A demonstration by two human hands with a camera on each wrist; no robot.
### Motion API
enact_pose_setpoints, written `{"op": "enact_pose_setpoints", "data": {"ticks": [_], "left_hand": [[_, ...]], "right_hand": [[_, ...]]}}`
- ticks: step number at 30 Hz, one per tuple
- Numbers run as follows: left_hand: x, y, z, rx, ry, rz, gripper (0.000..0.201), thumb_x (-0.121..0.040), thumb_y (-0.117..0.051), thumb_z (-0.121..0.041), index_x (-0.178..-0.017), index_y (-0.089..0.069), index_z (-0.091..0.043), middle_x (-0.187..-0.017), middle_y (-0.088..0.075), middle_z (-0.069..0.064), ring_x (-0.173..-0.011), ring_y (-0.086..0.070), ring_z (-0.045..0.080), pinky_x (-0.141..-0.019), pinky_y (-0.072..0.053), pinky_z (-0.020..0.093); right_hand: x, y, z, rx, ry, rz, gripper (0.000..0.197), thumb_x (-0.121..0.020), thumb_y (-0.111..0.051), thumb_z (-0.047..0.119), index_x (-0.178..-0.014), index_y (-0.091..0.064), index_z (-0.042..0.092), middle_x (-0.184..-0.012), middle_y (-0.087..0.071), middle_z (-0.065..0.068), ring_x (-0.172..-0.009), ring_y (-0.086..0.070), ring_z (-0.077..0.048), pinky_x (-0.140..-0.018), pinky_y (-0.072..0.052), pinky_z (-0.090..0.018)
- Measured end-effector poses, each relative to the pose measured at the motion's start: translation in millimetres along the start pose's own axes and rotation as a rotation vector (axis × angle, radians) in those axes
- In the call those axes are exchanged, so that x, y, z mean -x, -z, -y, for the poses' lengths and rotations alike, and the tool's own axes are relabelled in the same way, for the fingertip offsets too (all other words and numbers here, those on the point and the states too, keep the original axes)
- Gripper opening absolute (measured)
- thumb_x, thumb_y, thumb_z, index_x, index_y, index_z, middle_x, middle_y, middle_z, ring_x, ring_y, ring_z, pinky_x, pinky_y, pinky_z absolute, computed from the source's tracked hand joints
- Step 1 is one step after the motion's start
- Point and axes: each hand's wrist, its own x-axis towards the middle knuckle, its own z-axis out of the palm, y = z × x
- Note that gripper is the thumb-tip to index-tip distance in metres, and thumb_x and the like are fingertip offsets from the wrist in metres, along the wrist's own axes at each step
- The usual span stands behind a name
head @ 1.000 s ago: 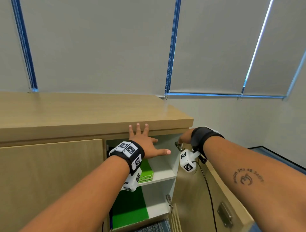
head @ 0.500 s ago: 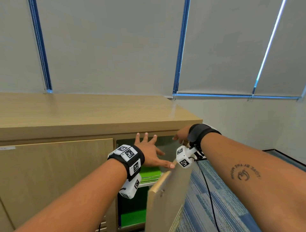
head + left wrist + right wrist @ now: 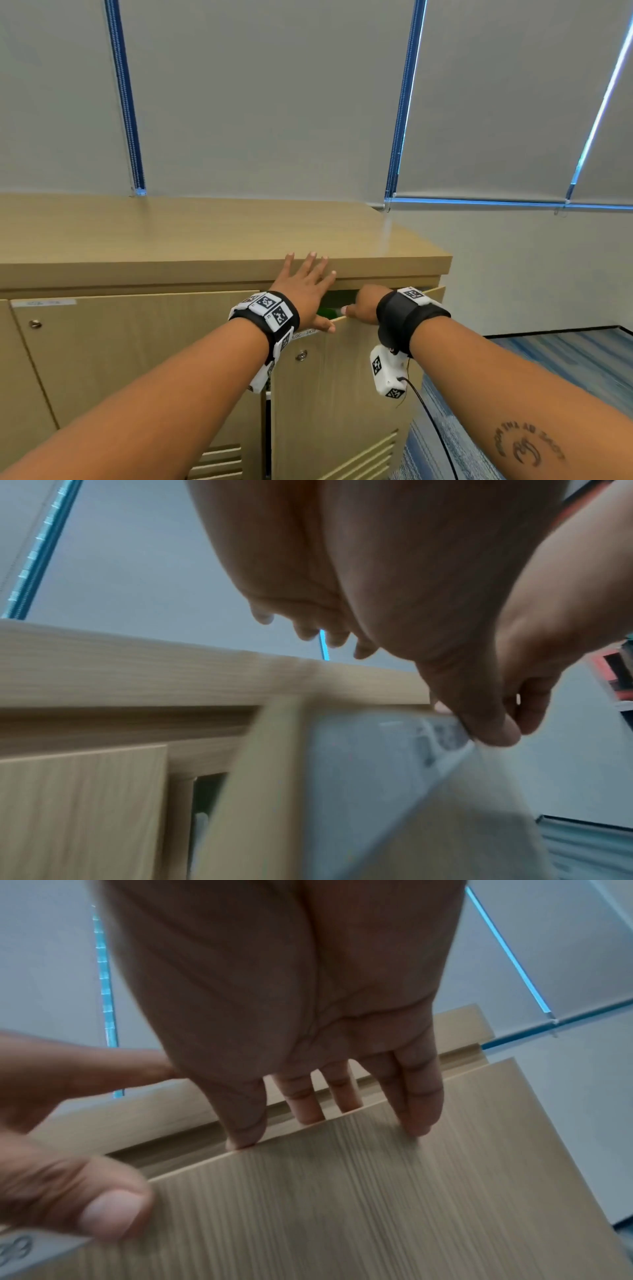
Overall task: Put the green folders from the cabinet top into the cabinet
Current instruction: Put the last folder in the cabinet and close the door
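A person's right hand (image 3: 364, 306) hooks curled fingers over the light wooden cabinet door (image 3: 342, 394), ajar just below the wooden countertop (image 3: 205, 236); the left hand (image 3: 305, 291), fingers spread, thumbs its corner. Closing further could pinch the hooked fingers.

The person is wearing black wristbands: the left band (image 3: 255, 322) and right band (image 3: 407, 318) are both carrying white blocks with black square markers. A white camera (image 3: 385, 373) is trailing a black cable (image 3: 430, 414). A dark tattoo (image 3: 525, 445) is marking the right forearm.
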Motion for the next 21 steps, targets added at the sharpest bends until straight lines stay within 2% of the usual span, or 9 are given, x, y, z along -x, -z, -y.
{"op": "enact_pose_setpoints", "data": {"ticks": [3,6,9,11,16,21], "left_hand": [[-10.7,0.8,4.4,0.047,0.18,-0.003,0.135,-0.059,-0.054,-0.087,-0.151,0.016,-0.016,-0.157,0.022,0.014,-0.144,0.019,0.037,-0.112,0.007,0.064],[-20.0,1.0,10.5,0.102,0.314,0.03,0.144,-0.052,-0.061,-0.086,-0.151,0.012,-0.011,-0.16,0.011,0.016,-0.146,0.009,0.04,-0.113,0.002,0.065],[-28.5,-1.7,13.3,0.132,0.319,-0.01,0.136,-0.054,-0.068,-0.08,-0.152,-0.001,-0.013,-0.159,-0.012,0.01,-0.146,-0.009,0.035,-0.114,-0.01,0.063],[-32.2,-4.7,12.8,0.13,0.323,-0.061,0.126,-0.057,-0.071,-0.074,-0.15,-0.009,-0.014,-0.156,-0.021,0.007,-0.144,-0.016,0.032,-0.113,-0.015,0.061],[-36.0,-14.7,11.6,0.091,0.335,-0.131,0.111,-0.067,-0.071,-0.064,-0.148,-0.015,-0.015,-0.154,-0.024,0.007,-0.143,-0.02,0.032,-0.113,-0.018,0.057],[-37.5,-21.0,12.3,0.055,0.327,-0.184,0.092,-0.079,-0.069,-0.051,-0.145,-0.017,-0.015,-0.154,-0.026,0.009,-0.142,-0.023,0.033,-0.112,-0.021,0.056]], "right_hand": [[-8.9,-4.9,3.4,-0.031,0.069,-0.073,0.052,-0.092,-0.048,0.055,-0.11,-0.065,0.009,-0.1,-0.067,-0.008,-0.091,-0.062,-0.023,-0.081,-0.05,-0.034],[-17.5,-5.4,9.8,-0.084,0.132,-0.127,0.041,-0.09,-0.055,0.049,-0.103,-0.068,0.012,-0.096,-0.069,-0.006,-0.088,-0.064,-0.022,-0.079,-0.051,-0.033],[-26.1,-5.6,10.7,-0.079,0.167,-0.153,0.03,-0.091,-0.058,0.04,-0.1,-0.07,0.014,-0.095,-0.07,-0.006,-0.088,-0.065,-0.023,-0.08,-0.053,-0.034],[-32.5,-8.9,9.2,-0.058,0.171,-0.181,0.022,-0.091,-0.055,0.029,-0.101,-0.07,0.016,-0.096,-0.07,-0.006,-0.088,-0.065,-0.024,-0.079,-0.053,-0.033],[-46.4,-22.6,9.7,-0.012,0.165,-0.309,0.026,-0.094,-0.045,0.02,-0.107,-0.067,0.016,-0.104,-0.068,-0.009,-0.094,-0.065,-0.031,-0.076,-0.05,-0.033],[-58.7,-22.4,12.9,0.001,0.155,-0.326,0.029,-0.092,-0.042,0.016,-0.105,-0.068,0.016,-0.106,-0.068,-0.01,-0.093,-0.066,-0.032,-0.073,-0.048,-0.032]]}}
